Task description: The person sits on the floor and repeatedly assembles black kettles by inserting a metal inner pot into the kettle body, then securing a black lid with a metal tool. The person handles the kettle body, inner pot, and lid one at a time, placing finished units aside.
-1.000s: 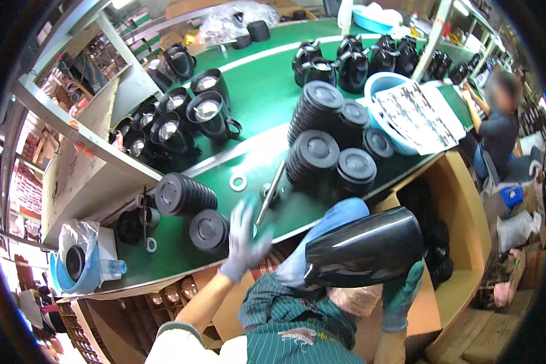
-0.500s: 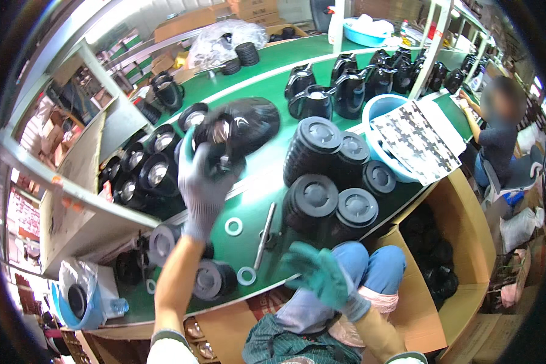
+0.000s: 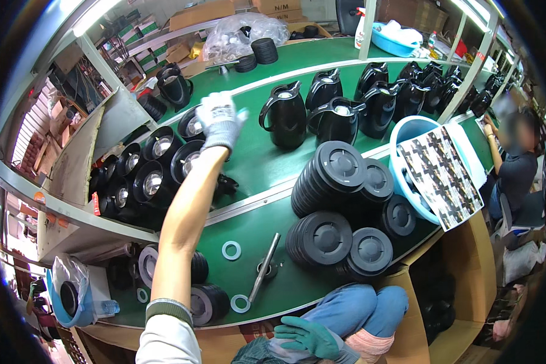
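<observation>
My left hand (image 3: 220, 120), in a grey-white knit glove, is stretched over the green work surface (image 3: 255, 155) with its thumb apart and nothing visible in it. Beside and below it lie several black jug bodies (image 3: 148, 182), their round openings showing shiny metal. To its right a black jug (image 3: 285, 115) stands upright, handle toward the hand. My right hand (image 3: 308, 337), in a green-coated glove, rests over my lap with fingers stretched out, holding nothing.
Stacks of black round lids (image 3: 329, 238) stand right of a metal rod (image 3: 264, 267) and pale rings (image 3: 231, 250). More jugs (image 3: 379, 109) line the far belt. A blue basin (image 3: 400, 130) bears a patterned sheet (image 3: 441, 176). An open carton (image 3: 467, 267) is at right; a co-worker (image 3: 519, 151) sits beyond.
The black jug from my left hand now stands upright on the green surface. That hand has moved to the jug bodies at left. My right hand has lowered to my lap; the view has shifted.
</observation>
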{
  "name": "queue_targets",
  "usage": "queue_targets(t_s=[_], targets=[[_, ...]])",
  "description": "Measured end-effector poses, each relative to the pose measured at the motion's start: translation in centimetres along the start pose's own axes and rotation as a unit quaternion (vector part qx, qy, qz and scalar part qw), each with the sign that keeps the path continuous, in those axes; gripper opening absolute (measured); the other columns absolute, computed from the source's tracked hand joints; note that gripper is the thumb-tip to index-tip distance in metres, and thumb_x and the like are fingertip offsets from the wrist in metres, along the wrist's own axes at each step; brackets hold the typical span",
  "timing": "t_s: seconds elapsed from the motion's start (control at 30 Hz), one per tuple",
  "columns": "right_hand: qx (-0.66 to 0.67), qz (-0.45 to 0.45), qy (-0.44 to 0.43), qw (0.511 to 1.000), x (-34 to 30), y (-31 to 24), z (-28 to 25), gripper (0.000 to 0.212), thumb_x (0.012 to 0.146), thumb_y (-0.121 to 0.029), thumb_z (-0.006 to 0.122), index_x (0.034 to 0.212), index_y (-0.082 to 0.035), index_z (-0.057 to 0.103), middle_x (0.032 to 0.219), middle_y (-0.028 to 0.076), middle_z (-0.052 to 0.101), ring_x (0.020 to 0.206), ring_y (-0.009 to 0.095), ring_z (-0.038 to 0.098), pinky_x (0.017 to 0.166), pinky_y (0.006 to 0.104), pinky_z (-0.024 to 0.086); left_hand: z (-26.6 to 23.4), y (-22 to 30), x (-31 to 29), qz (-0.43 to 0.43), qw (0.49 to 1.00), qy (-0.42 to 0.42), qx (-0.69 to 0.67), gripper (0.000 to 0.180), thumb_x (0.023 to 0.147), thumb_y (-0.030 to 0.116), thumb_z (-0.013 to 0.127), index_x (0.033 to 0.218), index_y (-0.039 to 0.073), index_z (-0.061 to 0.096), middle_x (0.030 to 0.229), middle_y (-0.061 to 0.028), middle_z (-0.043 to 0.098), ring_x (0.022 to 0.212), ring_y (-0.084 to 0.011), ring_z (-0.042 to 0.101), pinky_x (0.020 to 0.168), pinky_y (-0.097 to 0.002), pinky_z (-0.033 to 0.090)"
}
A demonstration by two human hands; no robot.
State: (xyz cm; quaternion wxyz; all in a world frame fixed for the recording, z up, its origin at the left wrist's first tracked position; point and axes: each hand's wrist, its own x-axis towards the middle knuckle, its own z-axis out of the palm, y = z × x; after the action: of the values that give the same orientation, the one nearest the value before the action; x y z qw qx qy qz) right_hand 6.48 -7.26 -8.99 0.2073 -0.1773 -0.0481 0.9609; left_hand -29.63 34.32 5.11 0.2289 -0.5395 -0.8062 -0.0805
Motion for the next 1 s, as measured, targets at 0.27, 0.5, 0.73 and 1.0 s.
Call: queue_targets(t_s=[0.27, 0.5, 0.73, 1.0], targets=[[-0.133, 0.079, 0.047, 0.987, 0.8, -0.3, 1.5, 0.075, 0.109, -0.042, 0.046, 0.165, 0.0, 0.017, 0.165, 0.019, 0.033, 0.153, 0.029, 0.035, 0.125, 0.0449, 0.029, 1.5, -8.1, 0.6, -0.016, 0.998, -0.06, 0.019, 0.023, 0.097, 0.018, 0.061, 0.111, 0.016, 0.08, 0.112, -0.0155, 0.077, 0.103, -0.0322, 0.075, 0.08, -0.0494, 0.06], [-0.322, -0.083, 0.046, 0.942, -1.3, -0.6, 5.4, 0.054, 0.106, -0.021, 0.06, 0.152, 0.003, 0.047, 0.154, 0.014, 0.052, 0.138, 0.025, 0.053, 0.118, 0.0368, 0.038, -7.9, -12.1, -3.6, 0.166, 0.973, 0.139, -0.083, 0.038, 0.08, 0.025, 0.082, 0.116, 0.016, 0.073, 0.107, -0.0112, 0.073, 0.102, -0.0317, 0.069, 0.089, -0.0441, 0.054], [-0.797, -0.482, 0.084, 0.355, 0.5, -10.9, 20.0, 0.082, 0.085, -0.028, 0.082, 0.155, -0.008, 0.045, 0.151, 0.023, 0.048, 0.14, 0.042, 0.048, 0.117, 0.0539, 0.038, -25.8, -14.2, -16.1, 0.38, 0.904, 0.094, -0.17, 0.027, 0.078, 0.021, 0.081, 0.102, 0.01, 0.073, 0.102, -0.0087, 0.071, 0.1, -0.0323, 0.067, 0.091, -0.0454, 0.054], [-0.841, -0.411, -0.126, 0.327, -2.7, -6.9, 22.3, 0.064, 0.068, -0.026, 0.091, 0.12, -0.007, 0.057, 0.143, 0.022, 0.056, 0.134, 0.045, 0.054, 0.111, 0.0516, 0.045, -33.0, -16.5, -31.9, 0.499, 0.805, -0.117, -0.3, 0.043, 0.074, 0.023, 0.085, 0.113, 0.013, 0.071, 0.111, -0.0055, 0.07, 0.108, -0.0285, 0.067, 0.097, -0.0487, 0.054]])
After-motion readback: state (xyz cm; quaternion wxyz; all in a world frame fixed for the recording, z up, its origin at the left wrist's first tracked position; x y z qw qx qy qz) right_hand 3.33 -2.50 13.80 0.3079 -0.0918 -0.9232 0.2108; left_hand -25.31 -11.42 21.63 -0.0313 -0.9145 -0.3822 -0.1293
